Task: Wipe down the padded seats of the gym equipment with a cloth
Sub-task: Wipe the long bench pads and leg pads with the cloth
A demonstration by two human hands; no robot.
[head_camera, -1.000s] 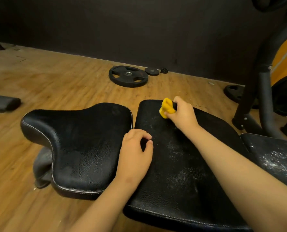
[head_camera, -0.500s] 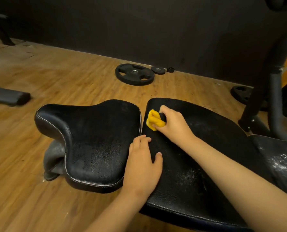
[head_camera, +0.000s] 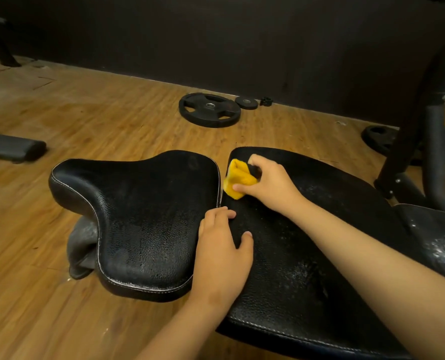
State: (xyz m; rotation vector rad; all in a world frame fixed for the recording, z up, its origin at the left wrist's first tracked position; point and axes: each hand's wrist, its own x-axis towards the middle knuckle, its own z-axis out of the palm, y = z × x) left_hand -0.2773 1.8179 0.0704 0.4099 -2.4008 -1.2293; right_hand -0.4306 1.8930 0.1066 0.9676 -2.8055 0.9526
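Three black padded seats: a saddle-shaped seat, a broad seat, a dusty seat. One yellow cloth. Two hands — left hand, right hand. Three weight plates — large plate, small plate, half-hidden plate.

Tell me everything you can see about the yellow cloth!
The yellow cloth is small, orange-yellow and looks soft, like towel fabric. It is bunched into a folded wad, not spread flat. The right hand grips it, thumb across its near side, and holds it on the black bench pad, at the pad's far left edge beside the saddle-shaped seat.
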